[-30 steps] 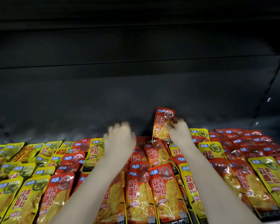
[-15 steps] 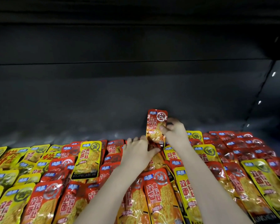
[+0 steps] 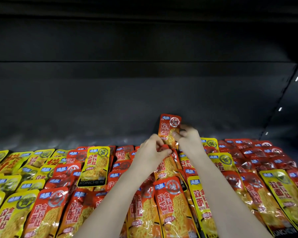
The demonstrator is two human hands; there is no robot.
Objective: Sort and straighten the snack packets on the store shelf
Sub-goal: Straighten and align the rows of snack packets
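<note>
Fingers (image 3: 177, 134) of the right hand (image 3: 187, 141) are curled and pinch the lower half of an upright red packet (image 3: 169, 125). The thumb lies across its front and the other fingers are behind it. This flat, glossy foil pouch has rounded top corners, a blue brand tab, a round grey seal and a clear window showing yellow, honeycomb-textured contents. It stands above the back row of the pile, against the dark matte back panel (image 3: 144, 93).

Just left and lower, the left hand (image 3: 150, 153) has its fingers bent together, and the thumb and fingertips nip the top edge of a second red packet (image 3: 167, 166) lying in the heap.

Both bare forearms reach over the shelf (image 3: 76, 140), which is covered in overlapping crinkly pouches. Red packets (image 3: 172, 203) fill the middle and far right, and yellow packets (image 3: 10, 213) fill the left. One yellow packet (image 3: 95, 164) lies tilted on top of the red ones, left of the left hand, with black lettering along its bottom band.
</note>
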